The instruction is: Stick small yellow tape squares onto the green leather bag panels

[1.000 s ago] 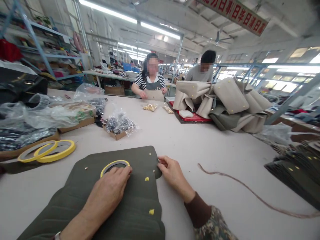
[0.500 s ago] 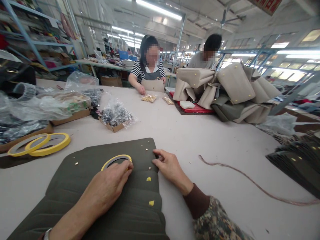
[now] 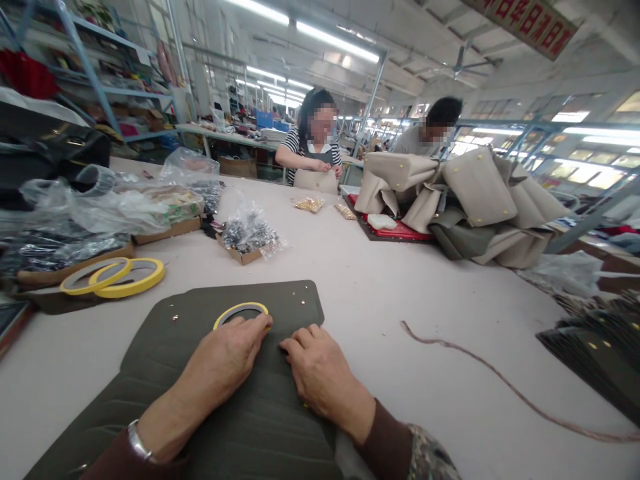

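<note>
Dark olive leather-like panels (image 3: 200, 380) lie in front of me, with small metal studs near the far corners of the top one. My left hand (image 3: 227, 353) is closed on a roll of yellow tape (image 3: 243, 308), which rests over the top panel; part of the roll is hidden under my fingers. To its right, my right hand (image 3: 320, 370) is over the panel's right side, fingers bent and tips together at the surface. Whether anything small is pinched there cannot be made out. The right hand covers the yellow tape pieces on that side almost wholly.
Two yellow tape rolls (image 3: 130, 277) lie at left, near boxes with plastic bags (image 3: 250, 233). Beige bag pieces (image 3: 480, 183) are heaped at the back right. A brown cord (image 3: 480, 360) and stacked dark pieces (image 3: 600, 360) are at right. Two people work across the table.
My right hand has moved from the panel's right edge inward and toward me, now covering the yellow pieces. The left hand keeps the tape roll. The view has shifted slightly.
</note>
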{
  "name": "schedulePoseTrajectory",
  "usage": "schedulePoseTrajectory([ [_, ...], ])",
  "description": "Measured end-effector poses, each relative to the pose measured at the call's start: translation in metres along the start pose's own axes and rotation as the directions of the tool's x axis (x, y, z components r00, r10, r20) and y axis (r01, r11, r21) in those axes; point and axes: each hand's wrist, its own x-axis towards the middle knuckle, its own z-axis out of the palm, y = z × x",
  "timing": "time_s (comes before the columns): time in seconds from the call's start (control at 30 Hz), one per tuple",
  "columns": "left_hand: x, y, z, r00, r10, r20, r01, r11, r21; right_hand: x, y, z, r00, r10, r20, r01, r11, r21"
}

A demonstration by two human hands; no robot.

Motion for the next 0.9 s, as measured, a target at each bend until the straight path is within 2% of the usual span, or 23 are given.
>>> schedulePoseTrajectory([
  [0.1,-0.003,0.006,-0.006,0.998,0.004,0.062,0.000,0.997,-0.076,-0.007,-0.005,-0.003,0.998,0.031,0.056,-0.035,0.996,0.078],
  [0.23,-0.003,0.017,-0.015,0.996,0.073,0.045,-0.066,0.987,-0.144,-0.017,0.000,-0.011,0.992,0.095,0.082,-0.116,0.937,0.328],
  [0.3,0.000,0.025,-0.020,0.996,0.089,0.018,-0.086,0.986,-0.145,-0.017,0.007,-0.015,0.982,0.179,0.062,-0.186,0.855,0.485],
  [0.37,0.005,0.033,-0.023,0.993,0.118,-0.025,-0.120,0.980,-0.157,-0.013,0.016,-0.018,0.955,0.294,0.028,-0.242,0.727,0.643],
  [0.43,0.007,0.040,-0.021,0.986,0.149,-0.076,-0.161,0.969,-0.189,-0.009,0.024,-0.024,0.926,0.376,-0.033,-0.226,0.622,0.750],
  [0.47,0.008,0.042,-0.018,0.983,0.157,-0.099,-0.174,0.963,-0.206,-0.008,0.027,-0.027,0.920,0.385,-0.078,-0.189,0.607,0.772],
  [0.6,0.005,0.043,0.002,0.969,0.175,-0.176,-0.211,0.953,-0.218,-0.008,0.030,-0.038,0.940,0.225,-0.257,0.017,0.720,0.694],
  [0.77,-0.001,0.039,0.014,0.954,0.226,-0.197,-0.265,0.943,-0.202,-0.008,0.028,-0.035,0.951,0.110,-0.288,0.074,0.825,0.560],
  [0.9,-0.005,0.041,0.015,0.971,0.174,-0.163,-0.206,0.958,-0.202,-0.008,0.026,-0.027,0.948,0.038,-0.315,0.134,0.852,0.506],
])
